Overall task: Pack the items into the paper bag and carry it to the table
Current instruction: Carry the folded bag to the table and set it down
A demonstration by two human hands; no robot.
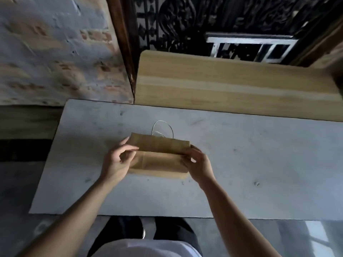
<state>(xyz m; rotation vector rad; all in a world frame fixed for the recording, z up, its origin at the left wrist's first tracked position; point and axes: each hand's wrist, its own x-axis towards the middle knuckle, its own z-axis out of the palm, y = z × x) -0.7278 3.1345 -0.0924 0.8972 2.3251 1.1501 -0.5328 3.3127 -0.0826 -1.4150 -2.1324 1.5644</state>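
The paper bag (159,156) lies folded flat near the middle of the grey counter (241,164), its thin handle loop (163,129) sticking out on the bag's far side. The left hand (116,162) pinches the bag's left edge between thumb and fingers, a narrow grip on the paper. The right hand (199,164) pinches the bag's right edge the same way. Beyond the bag a wooden board (222,86) lies along the counter's far edge
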